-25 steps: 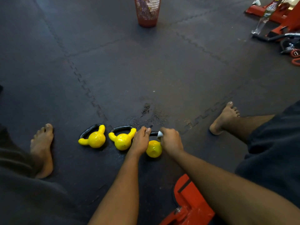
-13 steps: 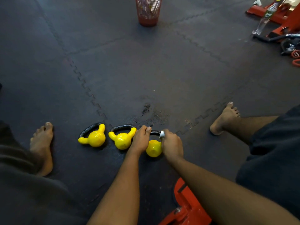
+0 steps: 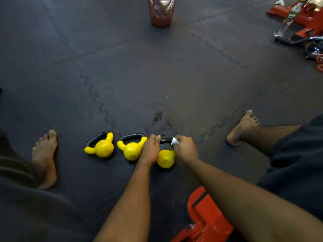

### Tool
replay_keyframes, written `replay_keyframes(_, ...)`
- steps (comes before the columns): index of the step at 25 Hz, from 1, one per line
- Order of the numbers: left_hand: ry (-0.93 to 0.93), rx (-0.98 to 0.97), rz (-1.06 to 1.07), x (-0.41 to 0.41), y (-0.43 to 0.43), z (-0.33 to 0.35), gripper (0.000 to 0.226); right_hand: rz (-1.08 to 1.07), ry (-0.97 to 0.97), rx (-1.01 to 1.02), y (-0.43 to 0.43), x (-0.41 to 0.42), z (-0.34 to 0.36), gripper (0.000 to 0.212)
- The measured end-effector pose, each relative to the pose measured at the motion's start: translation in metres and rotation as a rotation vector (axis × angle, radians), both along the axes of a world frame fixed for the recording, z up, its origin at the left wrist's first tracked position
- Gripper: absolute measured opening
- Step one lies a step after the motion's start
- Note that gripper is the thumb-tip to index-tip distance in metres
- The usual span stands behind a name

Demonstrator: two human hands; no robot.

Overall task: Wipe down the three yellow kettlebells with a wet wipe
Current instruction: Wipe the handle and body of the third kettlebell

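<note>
Three yellow kettlebells lie in a row on the dark floor mat (image 3: 157,75), their black handles pointing away from the person. The left kettlebell (image 3: 103,148) and the middle kettlebell (image 3: 132,151) sit just beside each other. The right kettlebell (image 3: 166,158) lies between the two hands, its round body toward the person. The left hand (image 3: 150,151) has its fingers curled over the left end of that kettlebell's handle (image 3: 165,140); its edge overlaps the middle kettlebell, and whether they touch cannot be told. The right hand (image 3: 185,149) is curled at the handle's right end, pinching a small white wet wipe (image 3: 174,141) against the bar. The hands are near each other, parted by a bare stretch of handle. A bare left foot (image 3: 46,158) and right foot (image 3: 244,128) rest on the mat to either side. A red mesh basket (image 3: 161,11) stands well ahead, a clear plastic bottle (image 3: 288,18) stands at the upper right, and a red metal frame (image 3: 206,220) sits close by the right forearm.
</note>
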State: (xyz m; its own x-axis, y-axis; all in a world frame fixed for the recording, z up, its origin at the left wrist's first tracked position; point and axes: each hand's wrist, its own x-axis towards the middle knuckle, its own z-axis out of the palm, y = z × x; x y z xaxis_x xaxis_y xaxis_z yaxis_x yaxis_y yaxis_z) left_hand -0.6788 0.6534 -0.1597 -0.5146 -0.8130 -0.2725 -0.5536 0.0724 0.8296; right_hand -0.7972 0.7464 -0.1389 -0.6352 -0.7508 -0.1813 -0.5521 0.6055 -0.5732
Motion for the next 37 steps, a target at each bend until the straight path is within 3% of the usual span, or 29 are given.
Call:
replay_keyframes(2, 0.009, 0.002, -0.009, 0.001, 0.000, 0.001, 0.028, -0.078, 0.183, -0.079, 0.009, 0.026, -0.011, 0.008)
replay_keyframes(5, 0.023, -0.002, -0.004, 0.006, 0.001, -0.001, 0.028, -0.039, 0.243, -0.147, 0.012, 0.030, -0.016, 0.015)
replay_keyframes(9, 0.032, -0.001, -0.008, 0.007, -0.004, -0.005, 0.028, 0.034, 0.209, -0.298, 0.006, 0.019, -0.021, 0.038)
replay_keyframes(14, -0.164, -0.344, 0.016, -0.001, -0.004, -0.015, 0.025, -0.086, 0.090, -0.386, 0.001, 0.022, -0.033, 0.040)
replay_keyframes(17, -0.114, -0.421, 0.001, -0.008, -0.007, -0.016, 0.017, -0.219, -0.016, -0.380, -0.007, 0.017, -0.033, 0.040)
replay_keyframes(25, -0.192, -0.291, -0.237, -0.022, -0.030, -0.038, 0.057, -0.463, -0.175, -0.302, -0.027, 0.002, -0.045, 0.039)
replay_keyframes(31, -0.344, -0.187, -0.282, -0.020, -0.040, -0.043, 0.056, -0.456, -0.274, -0.176, -0.027, 0.004, -0.047, 0.040)
replay_keyframes(37, -0.117, -0.197, -0.169, -0.013, -0.026, 0.024, 0.047, -0.423, -0.264, -0.302, -0.032, 0.009, 0.005, 0.013)
